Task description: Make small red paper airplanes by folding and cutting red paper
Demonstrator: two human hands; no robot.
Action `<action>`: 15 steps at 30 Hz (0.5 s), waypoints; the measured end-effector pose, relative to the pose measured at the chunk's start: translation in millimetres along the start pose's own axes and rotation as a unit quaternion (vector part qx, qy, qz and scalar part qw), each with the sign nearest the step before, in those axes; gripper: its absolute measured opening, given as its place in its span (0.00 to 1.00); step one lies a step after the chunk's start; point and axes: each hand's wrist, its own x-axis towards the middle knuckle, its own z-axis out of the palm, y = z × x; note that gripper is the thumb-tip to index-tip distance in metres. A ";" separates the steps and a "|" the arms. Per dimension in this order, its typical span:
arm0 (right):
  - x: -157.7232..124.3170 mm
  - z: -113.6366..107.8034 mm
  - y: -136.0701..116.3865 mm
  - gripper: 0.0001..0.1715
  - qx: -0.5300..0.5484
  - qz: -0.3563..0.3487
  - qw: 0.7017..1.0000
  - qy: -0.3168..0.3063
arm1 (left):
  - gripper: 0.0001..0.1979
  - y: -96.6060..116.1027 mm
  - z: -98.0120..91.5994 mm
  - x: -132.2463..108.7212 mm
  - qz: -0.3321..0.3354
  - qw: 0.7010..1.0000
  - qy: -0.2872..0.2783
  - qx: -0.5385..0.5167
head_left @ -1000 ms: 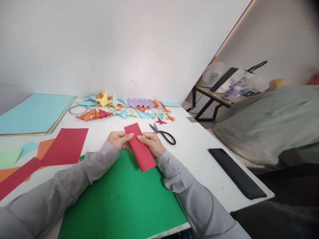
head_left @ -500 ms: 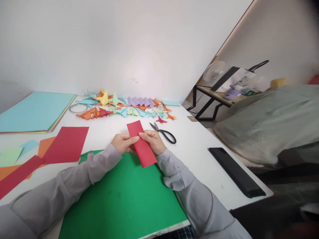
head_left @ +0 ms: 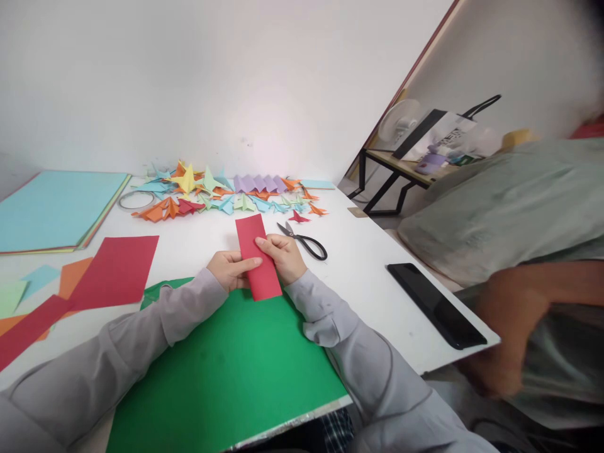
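Observation:
A narrow red paper strip (head_left: 255, 255) lies lengthwise on the white table (head_left: 363, 264), its near end over the edge of a large green sheet (head_left: 226, 371). My left hand (head_left: 229, 269) pinches the strip's left edge near its middle. My right hand (head_left: 282, 257) holds the right edge, thumb and fingers pressed on the paper. Both arms wear grey sleeves and rest on the green sheet.
Black scissors (head_left: 304, 239) lie just right of my right hand. Several folded coloured paper shapes (head_left: 221, 194) line the back. A red sheet (head_left: 113, 270), paper scraps and a blue paper stack (head_left: 51, 211) sit left. A black phone (head_left: 436, 305) lies right. Another person's arm (head_left: 514, 314) shows at right.
The red strip has slid away from me and turned straighter, less of it over the green sheet. Another person's arm has come into view at the right. The view shifted slightly.

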 end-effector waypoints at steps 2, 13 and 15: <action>-0.2 0.7 -0.7 0.27 -0.010 -0.012 1.000 0.003 | 0.18 -0.8 2.8 -1.3 -0.007 1.000 0.015 -0.012; 2.2 2.6 -1.7 0.28 -0.035 -0.039 0.998 0.018 | 0.19 -5.4 7.4 -4.5 -0.004 0.999 0.047 0.005; 2.5 2.5 -0.6 0.28 -0.040 -0.038 0.998 0.021 | 0.18 -5.6 7.4 -5.7 0.003 0.999 0.041 0.012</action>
